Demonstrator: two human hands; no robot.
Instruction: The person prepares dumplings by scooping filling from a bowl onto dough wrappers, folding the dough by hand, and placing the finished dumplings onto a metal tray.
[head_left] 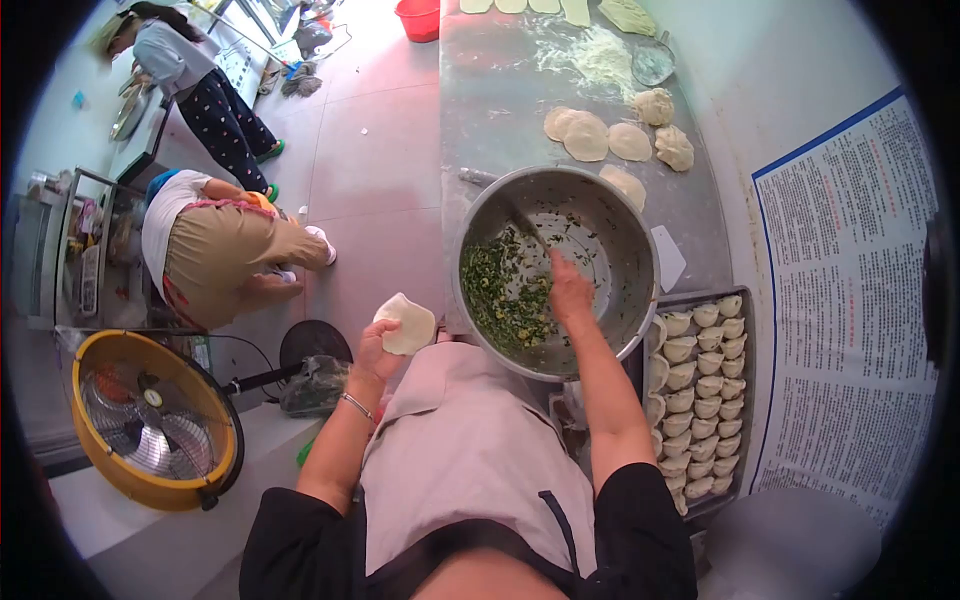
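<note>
A round dough wrapper (408, 325) rests on my left hand (373, 350), whose fingers hold it at its edge, left of the bowl. My right hand (571, 290) is closed around the handle of a stirring utensil (524, 222) inside a large metal bowl (645, 315). What the utensil's lower end looks like is hard to make out. Chopped green filling (505, 295) lies mostly on the left side of the bowl, with bits stuck to the wall. Just behind the bowl are several flat dough wrappers (585, 136).
A tray (752, 400) of folded dumplings (705, 388) stands right of the bowl. Flour (595, 60) and dough lumps (675, 148) lie on the metal table (500, 115). At left are a yellow fan (150, 420), a bending person (235, 245) and a standing person (190, 70).
</note>
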